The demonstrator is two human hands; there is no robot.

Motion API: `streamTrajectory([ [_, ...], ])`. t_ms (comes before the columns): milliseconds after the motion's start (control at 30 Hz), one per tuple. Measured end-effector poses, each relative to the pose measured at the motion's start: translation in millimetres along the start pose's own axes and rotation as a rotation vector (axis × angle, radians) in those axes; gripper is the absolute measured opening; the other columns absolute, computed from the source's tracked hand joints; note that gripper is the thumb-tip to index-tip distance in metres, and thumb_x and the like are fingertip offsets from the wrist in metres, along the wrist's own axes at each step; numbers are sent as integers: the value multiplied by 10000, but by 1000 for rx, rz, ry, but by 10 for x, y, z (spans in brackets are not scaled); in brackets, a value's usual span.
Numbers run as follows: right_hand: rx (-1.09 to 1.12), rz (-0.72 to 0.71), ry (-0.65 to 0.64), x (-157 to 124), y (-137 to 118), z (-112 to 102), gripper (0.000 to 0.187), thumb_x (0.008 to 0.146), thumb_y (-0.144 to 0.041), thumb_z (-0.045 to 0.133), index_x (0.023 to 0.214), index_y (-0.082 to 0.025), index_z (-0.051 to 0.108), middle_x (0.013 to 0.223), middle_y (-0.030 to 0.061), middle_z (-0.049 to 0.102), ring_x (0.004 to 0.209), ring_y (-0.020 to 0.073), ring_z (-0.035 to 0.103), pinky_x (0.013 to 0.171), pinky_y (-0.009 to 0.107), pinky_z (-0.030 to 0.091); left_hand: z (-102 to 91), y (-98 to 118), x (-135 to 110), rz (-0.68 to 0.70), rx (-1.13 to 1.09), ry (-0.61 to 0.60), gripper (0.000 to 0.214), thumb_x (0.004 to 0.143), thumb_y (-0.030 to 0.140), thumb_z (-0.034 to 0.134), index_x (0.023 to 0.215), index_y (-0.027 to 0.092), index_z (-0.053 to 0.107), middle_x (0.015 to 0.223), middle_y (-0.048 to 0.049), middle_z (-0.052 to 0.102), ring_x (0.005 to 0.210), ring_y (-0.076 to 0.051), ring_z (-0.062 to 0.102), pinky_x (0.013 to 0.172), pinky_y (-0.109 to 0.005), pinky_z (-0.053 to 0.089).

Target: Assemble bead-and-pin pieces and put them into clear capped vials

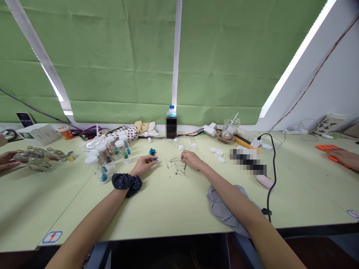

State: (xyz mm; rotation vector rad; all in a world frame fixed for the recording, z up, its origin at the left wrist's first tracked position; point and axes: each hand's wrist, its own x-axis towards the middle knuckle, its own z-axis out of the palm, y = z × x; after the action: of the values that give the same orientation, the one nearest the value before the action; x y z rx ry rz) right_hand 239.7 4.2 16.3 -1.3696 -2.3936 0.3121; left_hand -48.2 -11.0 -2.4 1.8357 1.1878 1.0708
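Observation:
My left hand [144,165] is closed in a pinch on a small blue piece [155,160], at the middle of the table. Just beyond it lies a cluster of shiny blue pieces [152,151]. Across from it, my right hand [191,160] bends down with its fingertips pressed together beside several thin dark metal pieces [176,172]; what it pinches is too small to make out. Left of my left hand stand several clear tubes with white lids [97,170], with small blue or green pieces inside. A dark dotted scrunchie [126,184] circles my left wrist.
White caps [219,152] lie to the right, near a clear plastic cup [228,129]. A bottle [171,127] stands at the back. A black cable [274,175] and grey cloth [224,209] lie near my right arm. Other people's hands show at left [7,160] and right, by orange scissors [327,147].

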Motion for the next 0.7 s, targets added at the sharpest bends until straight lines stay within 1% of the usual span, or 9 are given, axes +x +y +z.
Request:
streamTrajectory([
  [100, 14, -2, 12, -2, -17, -12, 59, 803, -136, 562, 820, -179, 598, 899, 28, 614, 873, 147, 549, 751, 228, 355, 100, 39, 34, 22, -59, 28, 440, 671, 443, 667, 947, 101, 695, 843, -91, 685, 602, -133, 537, 571, -278, 437],
  [167, 31, -2, 18, -6, -23, -14, 73, 814, -136, 543, 841, -183, 592, 859, 25, 627, 823, 145, 554, 724, 227, 356, 178, 77, 59, 23, -94, 17, 438, 674, 442, 665, 953, 105, 694, 803, -77, 676, 586, -123, 527, 553, -265, 419],
  [300, 93, -20, 19, -16, -40, -7, 104, 822, -125, 504, 867, -177, 583, 807, 15, 631, 739, 128, 550, 677, 212, 365, 299, 151, 109, -1, -150, -90, 470, 674, 443, 663, 1003, 108, 676, 716, -58, 657, 561, -121, 533, 525, -247, 397],
  [400, 151, -35, 18, -16, -63, 0, 123, 816, -112, 483, 862, -166, 584, 784, 9, 629, 714, 117, 551, 665, 203, 378, 336, 181, 126, -24, -165, -143, 483, 663, 441, 673, 1019, 115, 671, 698, -57, 662, 567, -130, 554, 520, -241, 391],
  [567, 229, -43, 36, -19, -81, -3, 164, 823, -112, 446, 887, -158, 590, 804, 15, 643, 709, 110, 577, 690, 208, 409, 344, 166, 82, -56, -184, -96, 488, 653, 431, 687, 1006, 93, 675, 652, -74, 674, 599, -166, 584, 550, -267, 421],
  [700, 358, -79, 94, -19, -41, 16, 187, 828, -155, 447, 922, -164, 609, 812, 21, 657, 683, 111, 604, 707, 225, 440, 354, 113, 55, -52, -213, -85, 455, 651, 422, 693, 964, 91, 685, 701, -89, 692, 622, -171, 603, 600, -286, 453],
])
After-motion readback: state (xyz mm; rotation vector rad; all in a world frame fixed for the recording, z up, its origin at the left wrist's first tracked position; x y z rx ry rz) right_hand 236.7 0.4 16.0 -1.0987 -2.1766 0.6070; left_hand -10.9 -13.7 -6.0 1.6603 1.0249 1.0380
